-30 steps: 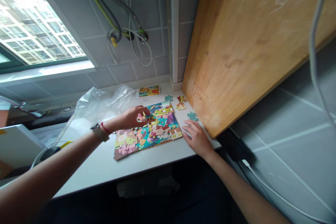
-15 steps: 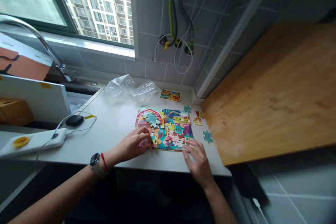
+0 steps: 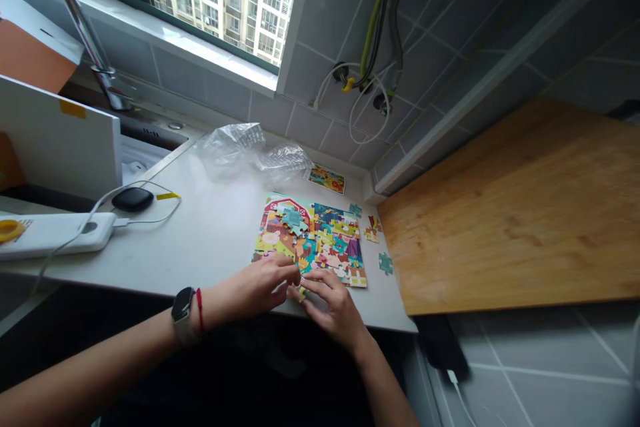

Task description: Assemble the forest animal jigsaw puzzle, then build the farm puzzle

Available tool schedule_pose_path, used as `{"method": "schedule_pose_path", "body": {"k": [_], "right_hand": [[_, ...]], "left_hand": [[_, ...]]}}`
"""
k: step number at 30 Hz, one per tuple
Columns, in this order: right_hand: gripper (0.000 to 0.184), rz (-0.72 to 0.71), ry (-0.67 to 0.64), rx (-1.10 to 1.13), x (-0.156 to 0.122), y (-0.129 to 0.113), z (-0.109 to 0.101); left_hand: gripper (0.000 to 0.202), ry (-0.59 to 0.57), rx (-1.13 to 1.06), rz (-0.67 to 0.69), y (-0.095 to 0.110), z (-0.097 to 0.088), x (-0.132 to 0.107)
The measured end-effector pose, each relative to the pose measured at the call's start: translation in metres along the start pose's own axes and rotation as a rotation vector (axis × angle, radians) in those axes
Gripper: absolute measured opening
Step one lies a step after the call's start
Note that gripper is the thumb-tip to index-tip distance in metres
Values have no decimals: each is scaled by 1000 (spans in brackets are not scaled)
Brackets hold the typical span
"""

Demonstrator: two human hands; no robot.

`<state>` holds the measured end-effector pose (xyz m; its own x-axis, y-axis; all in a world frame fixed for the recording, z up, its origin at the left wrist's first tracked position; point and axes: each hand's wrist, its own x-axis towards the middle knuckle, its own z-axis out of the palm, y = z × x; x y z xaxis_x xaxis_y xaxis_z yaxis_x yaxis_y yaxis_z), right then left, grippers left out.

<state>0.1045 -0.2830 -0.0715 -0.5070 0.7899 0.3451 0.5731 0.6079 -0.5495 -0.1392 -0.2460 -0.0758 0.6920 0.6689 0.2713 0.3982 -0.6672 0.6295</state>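
Note:
A colourful jigsaw puzzle (image 3: 333, 237) lies on the white counter, with loose pieces heaped on its face. My left hand (image 3: 270, 283) is at the puzzle's front edge, its fingers curled; whatever they pinch is hidden. My right hand (image 3: 333, 307) meets it there, thumb and fingers closed on a small yellowish puzzle piece (image 3: 303, 291), partly covered by the fingertips. A teal cluster of joined pieces (image 3: 294, 220) rests on the red barn part of the puzzle. Loose teal pieces (image 3: 385, 263) lie to its right.
Behind the puzzle are a picture card (image 3: 326, 179) and crumpled clear plastic wrap (image 3: 237, 150). A power strip (image 3: 60, 237) with a cable and a black device (image 3: 133, 199) sits at left. A wooden board (image 3: 520, 213) borders the counter's right side.
My right hand has moved left from the puzzle's right corner to my left hand, and now pinches a small piece. My left hand has shifted slightly right. The head view has turned.

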Motion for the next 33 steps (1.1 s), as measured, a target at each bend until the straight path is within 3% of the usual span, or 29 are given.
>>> {"method": "schedule_pose_path", "body": {"k": [4,7,12,15,17,20,22,27,33], "right_hand": [[27,-12,-32,-61,-1,-3,12],[32,-10,-40,-131,-6,-2,20],[44,10,-73,-172,-13,-7,15],[51,64,-142,-194,-15,-15,12],[55,118,-138,-215,-17,-21,15],[51,201,-43,-242,-21,-27,28],[45,249,23,-229,-23,-31,38],[34,242,78,-147,-28,-38,41],[36,244,99,-80,-8,-15,9]], "left_hand": [[15,15,99,48,-8,9,-3],[20,117,39,94,-15,5,-6],[23,266,5,76,-40,-32,11],[19,270,121,76,-63,-53,37],[31,206,206,68,-81,-58,55],[64,77,301,46,-106,-54,76],[71,28,300,53,-117,-47,83],[49,38,253,107,-121,-37,80],[38,86,265,98,-119,-32,76]]}}
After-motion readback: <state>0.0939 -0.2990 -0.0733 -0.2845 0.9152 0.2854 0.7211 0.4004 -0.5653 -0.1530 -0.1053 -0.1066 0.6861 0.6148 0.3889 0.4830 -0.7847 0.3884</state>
